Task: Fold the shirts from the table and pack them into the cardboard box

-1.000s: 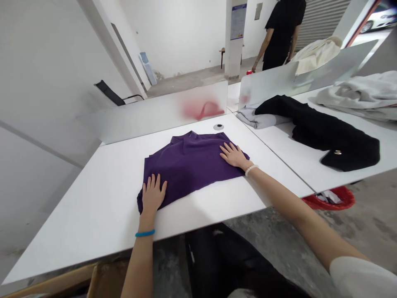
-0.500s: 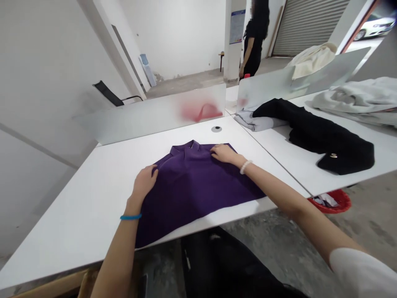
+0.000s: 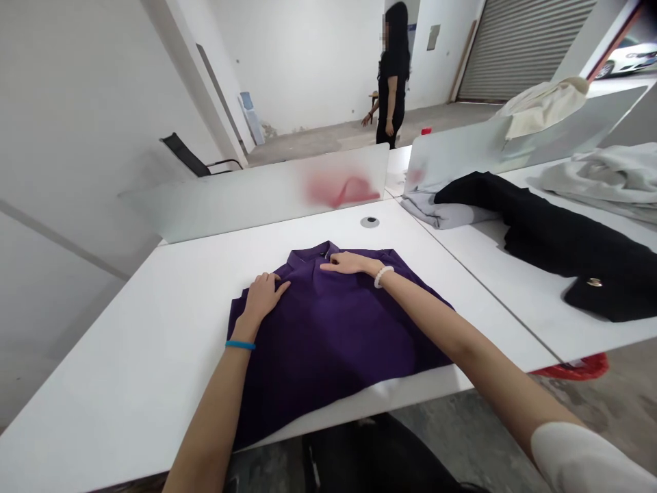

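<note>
A purple collared shirt [image 3: 333, 335] lies spread on the white table, its collar [image 3: 311, 253] pointing away from me and its hem near the front edge. My left hand [image 3: 264, 294], with a blue band at the wrist, rests on the shirt's left shoulder, thumb apart from the fingers. Just right of the collar, my right hand [image 3: 352, 262] touches the cloth near the neckline. Its thumb is stretched out and its fingers are slightly bent, with no cloth visibly gripped. A pale beaded bracelet is on that wrist.
Frosted dividers [image 3: 277, 195] border the table's [image 3: 128, 329] far side. To the right lie a black garment [image 3: 559, 239], a folded grey cloth [image 3: 441, 212] and whitish fabric [image 3: 610, 171]. A red bin [image 3: 580, 370] sits below the edge. Another person [image 3: 394, 75] stands beyond the dividers.
My right hand has moved left along the shirt, from the right shoulder to beside the collar. My left hand has shifted inward onto the left shoulder. The other person has turned and moved left.
</note>
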Demonstrator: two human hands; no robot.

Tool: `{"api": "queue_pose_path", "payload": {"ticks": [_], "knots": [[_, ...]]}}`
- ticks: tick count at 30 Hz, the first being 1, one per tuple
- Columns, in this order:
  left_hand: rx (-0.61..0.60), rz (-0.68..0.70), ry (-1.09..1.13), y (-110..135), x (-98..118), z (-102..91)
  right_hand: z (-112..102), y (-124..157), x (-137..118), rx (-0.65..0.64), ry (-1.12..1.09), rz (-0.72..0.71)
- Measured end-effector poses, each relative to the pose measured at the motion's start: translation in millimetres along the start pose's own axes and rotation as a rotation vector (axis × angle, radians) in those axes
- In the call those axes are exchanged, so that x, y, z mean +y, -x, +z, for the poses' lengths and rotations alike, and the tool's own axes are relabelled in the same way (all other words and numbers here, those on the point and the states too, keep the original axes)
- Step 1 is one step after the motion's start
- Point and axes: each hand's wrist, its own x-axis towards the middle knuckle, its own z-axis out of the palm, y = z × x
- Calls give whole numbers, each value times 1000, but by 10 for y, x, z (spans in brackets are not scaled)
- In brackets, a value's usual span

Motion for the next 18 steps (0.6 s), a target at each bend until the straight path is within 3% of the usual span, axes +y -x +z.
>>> {"api": "queue_pose_path", "payload": {"ticks": [3,11,15,18], "knots": [[-47,14,-24,-12,-15,-24,17,-83,-34,-18,31,-54],[-149,110,-50,73,-62,-191,78,55,-10,122,161,-60],[-78,94,-100,35,-18,-286,50,43,-36,133,188,-77],[47,49,-129,-56,22,-338,18,-46,-51,284,248,18]]}}
